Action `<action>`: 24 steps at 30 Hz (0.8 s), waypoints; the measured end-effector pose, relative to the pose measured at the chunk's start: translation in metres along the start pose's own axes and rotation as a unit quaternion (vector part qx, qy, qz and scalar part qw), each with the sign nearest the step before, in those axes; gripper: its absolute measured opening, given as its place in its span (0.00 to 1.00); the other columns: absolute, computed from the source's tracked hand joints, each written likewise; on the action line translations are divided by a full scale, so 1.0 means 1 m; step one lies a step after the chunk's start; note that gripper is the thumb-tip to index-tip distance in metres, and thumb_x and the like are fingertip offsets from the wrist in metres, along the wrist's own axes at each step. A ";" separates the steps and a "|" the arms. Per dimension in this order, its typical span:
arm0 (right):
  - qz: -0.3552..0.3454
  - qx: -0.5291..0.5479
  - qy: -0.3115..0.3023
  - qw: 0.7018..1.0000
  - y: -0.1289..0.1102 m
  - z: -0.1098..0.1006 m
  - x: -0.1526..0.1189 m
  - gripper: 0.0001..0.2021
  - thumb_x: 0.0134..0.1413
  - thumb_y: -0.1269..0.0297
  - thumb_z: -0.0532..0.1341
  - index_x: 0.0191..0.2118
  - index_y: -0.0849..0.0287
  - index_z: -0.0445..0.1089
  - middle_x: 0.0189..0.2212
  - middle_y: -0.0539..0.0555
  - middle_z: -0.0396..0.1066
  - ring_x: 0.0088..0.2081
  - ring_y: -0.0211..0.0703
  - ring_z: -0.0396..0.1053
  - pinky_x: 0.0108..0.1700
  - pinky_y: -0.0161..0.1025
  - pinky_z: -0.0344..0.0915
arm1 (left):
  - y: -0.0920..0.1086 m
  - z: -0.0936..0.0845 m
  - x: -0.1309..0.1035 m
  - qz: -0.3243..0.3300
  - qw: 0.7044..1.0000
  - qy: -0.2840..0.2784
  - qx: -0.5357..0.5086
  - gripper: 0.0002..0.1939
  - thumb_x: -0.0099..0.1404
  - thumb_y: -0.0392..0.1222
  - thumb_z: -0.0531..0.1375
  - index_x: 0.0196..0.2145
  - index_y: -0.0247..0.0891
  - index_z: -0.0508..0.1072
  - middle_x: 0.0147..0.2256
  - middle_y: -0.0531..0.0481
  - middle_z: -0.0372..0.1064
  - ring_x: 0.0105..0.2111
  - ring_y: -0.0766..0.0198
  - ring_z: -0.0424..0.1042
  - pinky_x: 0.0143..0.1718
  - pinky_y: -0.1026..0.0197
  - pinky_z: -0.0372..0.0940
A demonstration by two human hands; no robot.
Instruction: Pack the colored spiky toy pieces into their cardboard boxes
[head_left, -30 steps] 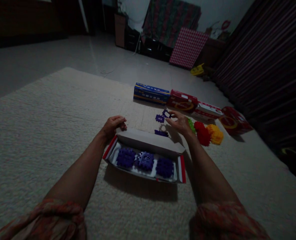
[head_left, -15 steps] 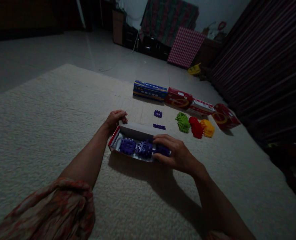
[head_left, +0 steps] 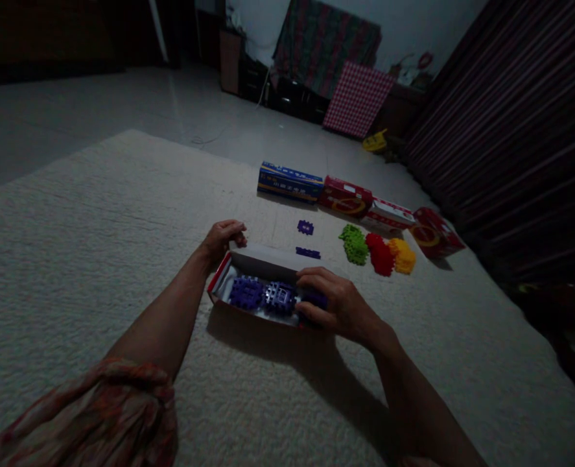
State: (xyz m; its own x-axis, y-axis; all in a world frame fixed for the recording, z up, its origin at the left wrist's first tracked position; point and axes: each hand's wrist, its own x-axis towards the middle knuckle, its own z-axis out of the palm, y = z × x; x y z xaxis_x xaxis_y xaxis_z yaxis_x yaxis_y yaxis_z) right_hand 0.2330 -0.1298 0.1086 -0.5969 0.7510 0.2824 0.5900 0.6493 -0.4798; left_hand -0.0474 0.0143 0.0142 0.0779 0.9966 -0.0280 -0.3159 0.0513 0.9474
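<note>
An open long cardboard box (head_left: 268,318) with a white inside lies in front of me on the light mat. Stacked in it are purple notched plastic pieces (head_left: 280,296). My right hand (head_left: 338,301) reaches over the box's right end, thumb and fingers around purple pieces there, which it partly hides. At the far left corner my left hand (head_left: 225,238) is closed against the box, fingers curled; its exact hold is partly hidden. Beyond the box, one purple piece (head_left: 305,227) lies flat and a second purple piece (head_left: 308,253) shows edge-on.
Green pieces (head_left: 354,244), red pieces (head_left: 380,254) and yellow pieces (head_left: 402,255) lie in piles to the right. Behind them stand a blue box (head_left: 290,183), a red box (head_left: 347,196), a white-and-red box (head_left: 389,215) and a tilted red box (head_left: 435,232). A striped curtain (head_left: 501,130) hangs at right.
The purple piece in the middle of the box now lies flatter. My right hand has shifted slightly at the right end. The whole view has moved a little.
</note>
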 end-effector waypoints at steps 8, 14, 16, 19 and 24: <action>0.113 -0.018 0.146 0.983 0.099 -0.015 0.042 0.08 0.58 0.63 0.61 0.40 0.59 0.75 0.40 0.58 0.77 0.36 0.44 0.75 0.35 0.40 0.72 | 0.001 0.001 0.000 -0.004 1.000 0.000 0.012 0.12 0.49 0.46 0.69 0.23 0.36 0.73 0.15 0.55 0.64 0.20 0.62 0.71 0.26 0.62 0.64; 0.214 -0.054 0.103 0.970 0.187 0.017 0.091 0.19 0.48 0.69 0.64 0.49 0.60 0.75 0.51 0.60 0.75 0.48 0.48 0.74 0.51 0.45 0.71 | 0.000 0.000 0.001 -0.015 1.000 0.005 0.013 0.11 0.50 0.46 0.69 0.23 0.36 0.74 0.15 0.54 0.64 0.20 0.63 0.70 0.26 0.61 0.64; 0.217 -0.074 0.074 0.970 0.200 0.023 0.102 0.24 0.46 0.70 0.66 0.53 0.60 0.73 0.55 0.61 0.73 0.52 0.49 0.73 0.57 0.46 0.67 | 0.000 0.000 0.001 -0.010 1.000 0.004 0.012 0.11 0.51 0.45 0.68 0.23 0.36 0.75 0.15 0.54 0.64 0.20 0.63 0.70 0.26 0.61 0.64; 0.221 -0.085 0.053 0.970 0.208 0.026 0.113 0.27 0.44 0.71 0.67 0.54 0.60 0.73 0.56 0.62 0.72 0.55 0.52 0.71 0.60 0.48 0.65 | 0.000 0.000 0.002 -0.007 1.000 0.005 0.010 0.10 0.52 0.45 0.67 0.23 0.36 0.75 0.14 0.54 0.63 0.20 0.63 0.70 0.26 0.62 0.63; 0.235 -0.093 0.050 0.966 0.207 0.025 0.114 0.23 0.46 0.69 0.67 0.52 0.61 0.74 0.51 0.62 0.76 0.53 0.55 0.73 0.59 0.51 0.65 | 0.000 0.000 0.003 -0.012 1.000 0.004 0.014 0.09 0.52 0.44 0.66 0.23 0.36 0.75 0.14 0.53 0.64 0.19 0.62 0.70 0.25 0.61 0.62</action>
State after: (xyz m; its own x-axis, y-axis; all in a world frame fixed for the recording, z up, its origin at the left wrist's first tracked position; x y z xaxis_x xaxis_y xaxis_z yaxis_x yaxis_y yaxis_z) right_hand 0.2734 0.0874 0.0208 -0.1900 0.9698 0.1528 0.8758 0.2377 -0.4201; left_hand -0.0473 0.0173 0.0142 0.0773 0.9956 -0.0526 -0.2876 0.0728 0.9550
